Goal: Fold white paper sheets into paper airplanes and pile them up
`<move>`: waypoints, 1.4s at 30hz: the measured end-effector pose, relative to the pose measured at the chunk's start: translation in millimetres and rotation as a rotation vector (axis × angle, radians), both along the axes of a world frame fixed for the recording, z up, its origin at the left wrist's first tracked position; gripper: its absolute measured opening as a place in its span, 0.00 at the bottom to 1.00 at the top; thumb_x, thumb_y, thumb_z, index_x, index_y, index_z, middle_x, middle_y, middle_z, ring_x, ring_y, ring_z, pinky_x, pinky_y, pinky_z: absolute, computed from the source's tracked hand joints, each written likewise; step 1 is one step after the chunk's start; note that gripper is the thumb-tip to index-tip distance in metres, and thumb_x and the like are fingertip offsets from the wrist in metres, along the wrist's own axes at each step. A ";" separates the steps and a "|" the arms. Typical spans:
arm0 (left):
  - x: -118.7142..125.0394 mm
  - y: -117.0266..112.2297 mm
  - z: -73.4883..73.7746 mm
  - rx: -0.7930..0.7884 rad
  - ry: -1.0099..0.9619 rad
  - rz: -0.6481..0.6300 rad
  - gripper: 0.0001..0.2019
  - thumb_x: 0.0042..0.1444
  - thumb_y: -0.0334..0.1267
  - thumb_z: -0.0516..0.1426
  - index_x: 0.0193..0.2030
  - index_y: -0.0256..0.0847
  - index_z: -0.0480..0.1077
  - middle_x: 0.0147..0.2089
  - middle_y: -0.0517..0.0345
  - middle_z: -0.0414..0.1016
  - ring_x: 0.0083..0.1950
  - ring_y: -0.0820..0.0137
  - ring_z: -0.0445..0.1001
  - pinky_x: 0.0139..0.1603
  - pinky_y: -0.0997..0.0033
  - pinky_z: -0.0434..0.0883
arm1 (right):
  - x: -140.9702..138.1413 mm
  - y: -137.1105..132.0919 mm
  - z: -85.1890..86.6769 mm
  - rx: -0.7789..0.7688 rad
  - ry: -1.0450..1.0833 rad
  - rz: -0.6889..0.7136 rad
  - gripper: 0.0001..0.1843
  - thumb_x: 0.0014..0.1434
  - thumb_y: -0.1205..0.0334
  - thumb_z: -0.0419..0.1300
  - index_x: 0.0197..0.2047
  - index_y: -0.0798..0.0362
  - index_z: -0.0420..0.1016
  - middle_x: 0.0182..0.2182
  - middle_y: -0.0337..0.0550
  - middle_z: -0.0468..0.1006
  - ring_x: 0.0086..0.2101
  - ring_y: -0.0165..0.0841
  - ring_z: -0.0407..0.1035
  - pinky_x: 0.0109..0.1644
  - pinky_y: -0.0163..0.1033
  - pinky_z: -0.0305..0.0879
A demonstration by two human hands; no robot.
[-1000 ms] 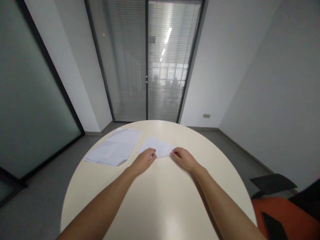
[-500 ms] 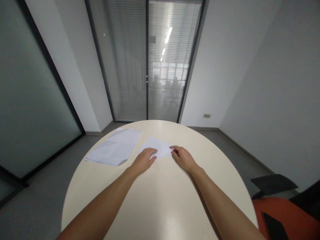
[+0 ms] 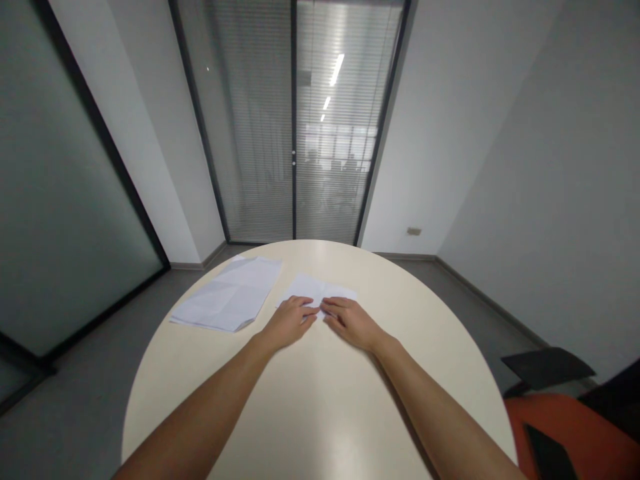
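A small white sheet of paper (image 3: 305, 285) with a fold line near its middle lies on the round cream table (image 3: 310, 400). My left hand (image 3: 290, 321) rests on its near left part, fingers stretched out and thumb apart. On the near right part lies my right hand (image 3: 353, 323), its fingers extended over the paper with the tips close to the fold. The two hands' fingertips almost meet at the sheet's middle. Both hands cover the sheet's near edge.
A stack of larger creased white paper sheets (image 3: 230, 293) lies at the table's left far side. An orange chair (image 3: 575, 427) with black armrests stands at the right. Beyond the table is a glass partition with blinds (image 3: 330, 187).
My right hand has moved left from the sheet's right corner to its middle, bringing the right flap over. The sheet's right part now looks folded differently. My left hand has hardly moved.
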State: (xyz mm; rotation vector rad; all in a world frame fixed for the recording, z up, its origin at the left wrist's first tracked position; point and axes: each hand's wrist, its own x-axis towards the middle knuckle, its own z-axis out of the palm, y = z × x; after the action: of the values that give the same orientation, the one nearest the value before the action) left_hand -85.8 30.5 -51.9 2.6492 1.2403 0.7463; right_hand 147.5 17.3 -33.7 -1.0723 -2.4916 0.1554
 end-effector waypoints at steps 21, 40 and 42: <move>0.3 0.8 -2.2 0.016 0.029 0.012 0.17 0.67 0.41 0.53 0.59 0.48 0.74 0.61 0.53 0.73 0.61 0.59 0.68 0.63 0.54 0.66 | 0.9 -9.0 -2.4 -0.247 -0.124 -0.190 0.35 0.72 0.44 0.41 0.74 0.55 0.52 0.72 0.53 0.50 0.71 0.47 0.43 0.72 0.59 0.42; 1.4 -7.7 11.6 0.035 0.045 0.014 0.15 0.64 0.40 0.56 0.55 0.45 0.76 0.52 0.50 0.76 0.54 0.59 0.71 0.58 0.55 0.68 | 2.8 -9.4 -1.7 -0.258 -0.071 -0.131 0.34 0.71 0.44 0.45 0.73 0.52 0.55 0.72 0.52 0.52 0.71 0.46 0.45 0.72 0.60 0.41; 0.9 -7.4 11.2 0.041 0.032 -0.012 0.15 0.63 0.40 0.56 0.55 0.45 0.76 0.53 0.50 0.76 0.55 0.59 0.72 0.60 0.55 0.68 | 3.2 -8.9 -1.0 -0.263 -0.063 -0.117 0.33 0.71 0.44 0.45 0.72 0.52 0.59 0.71 0.51 0.54 0.70 0.46 0.46 0.72 0.60 0.42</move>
State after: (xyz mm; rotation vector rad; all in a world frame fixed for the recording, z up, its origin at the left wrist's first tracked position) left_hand -84.9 23.1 -40.7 2.7085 1.2288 0.7386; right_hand 150.6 8.4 -34.7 -1.3439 -2.5049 0.4308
